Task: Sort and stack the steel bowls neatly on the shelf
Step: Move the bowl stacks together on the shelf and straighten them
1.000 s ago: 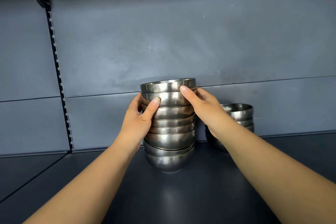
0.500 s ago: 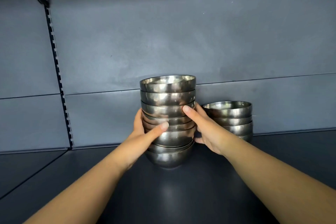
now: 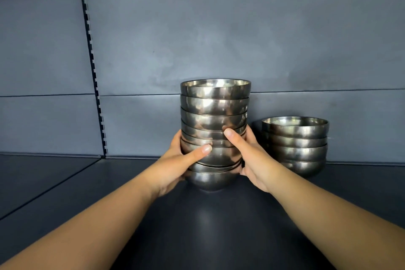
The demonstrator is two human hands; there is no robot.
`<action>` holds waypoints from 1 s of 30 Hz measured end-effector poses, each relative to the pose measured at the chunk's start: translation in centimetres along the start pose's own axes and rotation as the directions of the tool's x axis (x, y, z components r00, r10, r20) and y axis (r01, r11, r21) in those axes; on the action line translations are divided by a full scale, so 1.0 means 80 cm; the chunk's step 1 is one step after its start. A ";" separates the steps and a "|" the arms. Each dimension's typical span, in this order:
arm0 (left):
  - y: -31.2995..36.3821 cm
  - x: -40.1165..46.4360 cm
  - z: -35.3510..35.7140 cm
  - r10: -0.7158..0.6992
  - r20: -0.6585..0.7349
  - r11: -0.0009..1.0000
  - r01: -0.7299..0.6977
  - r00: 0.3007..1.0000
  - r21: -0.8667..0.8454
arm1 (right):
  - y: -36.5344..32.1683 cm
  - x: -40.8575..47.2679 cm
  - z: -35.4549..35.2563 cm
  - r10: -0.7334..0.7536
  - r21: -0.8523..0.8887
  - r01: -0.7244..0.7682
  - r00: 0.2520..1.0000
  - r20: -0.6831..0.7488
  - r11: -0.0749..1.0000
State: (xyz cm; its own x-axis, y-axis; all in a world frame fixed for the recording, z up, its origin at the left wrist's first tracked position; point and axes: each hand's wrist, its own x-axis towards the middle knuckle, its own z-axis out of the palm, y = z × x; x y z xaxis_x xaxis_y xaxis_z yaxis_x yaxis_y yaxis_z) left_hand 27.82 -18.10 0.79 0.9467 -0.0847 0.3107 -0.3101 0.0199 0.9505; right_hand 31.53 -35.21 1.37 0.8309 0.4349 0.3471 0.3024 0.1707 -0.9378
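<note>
My left hand (image 3: 175, 164) is curled around the left side of the tall stack of bowls (image 3: 214, 129), with my thumb pressed on the front, low down. The stack stands on the dark shelf (image 3: 208, 226), close to the back wall. I think steel bowls are hard, smooth and slippery, and this many feel heavy, so low on both sides is the best place to hold. My right hand (image 3: 252, 160) cups the right side the same way. The short stack of bowls (image 3: 295, 144) sits just beside it.
</note>
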 end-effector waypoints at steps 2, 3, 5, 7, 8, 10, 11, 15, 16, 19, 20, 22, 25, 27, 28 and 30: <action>0.004 -0.007 -0.008 0.024 -0.014 1.000 -0.024 1.000 -0.002 | 0.001 0.003 0.009 -0.001 -0.002 0.001 1.000 -0.003 1.000; 0.006 -0.013 -0.013 0.035 -0.026 0.999 -0.035 0.999 -0.005 | 0.002 0.005 0.017 0.000 -0.003 0.000 1.000 -0.002 1.000; 0.013 -0.026 -0.028 0.053 -0.054 0.999 -0.053 0.997 0.005 | 0.001 0.007 0.038 -0.003 -0.005 0.003 1.000 0.008 1.000; 0.023 -0.042 -0.046 0.063 -0.082 0.998 -0.061 0.995 0.029 | -0.001 0.011 0.063 -0.015 -0.006 0.015 1.000 0.025 1.000; 0.030 -0.053 -0.059 0.069 -0.097 0.997 -0.065 0.993 0.045 | -0.004 0.013 0.080 -0.025 -0.012 0.025 0.999 0.039 1.000; 0.043 -0.074 -0.091 0.086 -0.118 0.994 -0.078 0.989 0.077 | -0.011 0.018 0.117 -0.047 -0.024 0.049 0.996 0.075 0.998; 0.050 -0.086 -0.109 0.095 -0.123 0.992 -0.085 0.988 0.088 | -0.014 0.021 0.137 -0.058 -0.025 0.061 0.994 0.096 0.998; 0.073 -0.136 -0.197 0.116 -0.160 0.989 -0.099 0.980 0.110 | -0.020 0.033 0.239 -0.056 0.010 0.055 0.988 0.143 0.998; 0.079 -0.150 -0.221 0.118 -0.160 0.988 -0.099 0.980 0.122 | -0.018 0.036 0.269 -0.051 0.030 0.047 0.988 0.146 0.998; 0.093 -0.191 -0.298 0.108 -0.178 0.984 -0.079 0.978 0.161 | -0.010 0.044 0.359 -0.033 0.065 0.023 0.987 0.159 0.998; 0.097 -0.205 -0.327 0.102 -0.192 0.984 -0.070 0.976 0.166 | -0.008 0.048 0.390 -0.025 0.064 0.014 0.986 0.166 0.998; 0.101 -0.226 -0.374 0.090 -0.214 0.982 -0.051 0.973 0.181 | -0.005 0.057 0.441 -0.018 0.064 0.006 0.982 0.189 0.998; 0.104 -0.250 -0.442 0.065 -0.237 0.982 -0.019 0.969 0.190 | 0.004 0.073 0.510 -0.008 0.100 -0.012 0.980 0.198 0.995; 0.103 -0.257 -0.474 0.049 -0.247 0.980 0.000 0.968 0.197 | 0.014 0.085 0.541 0.000 0.116 -0.024 0.979 0.202 0.993; 0.101 -0.260 -0.492 0.043 -0.251 0.981 0.007 0.967 0.193 | 0.019 0.093 0.557 0.005 0.114 -0.030 0.978 0.209 0.993; 0.094 -0.262 -0.523 0.031 -0.267 0.984 0.017 0.963 0.177 | 0.030 0.111 0.584 0.016 0.102 -0.040 0.974 0.225 0.994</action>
State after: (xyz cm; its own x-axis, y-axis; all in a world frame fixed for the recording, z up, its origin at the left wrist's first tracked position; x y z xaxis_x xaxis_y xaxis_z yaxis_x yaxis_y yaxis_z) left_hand 9.29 25.55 1.73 0.9254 0.1853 0.3306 -0.3040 -0.1581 0.9395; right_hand 17.80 10.33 2.71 0.7090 0.6256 0.3256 0.2202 0.2422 -0.9449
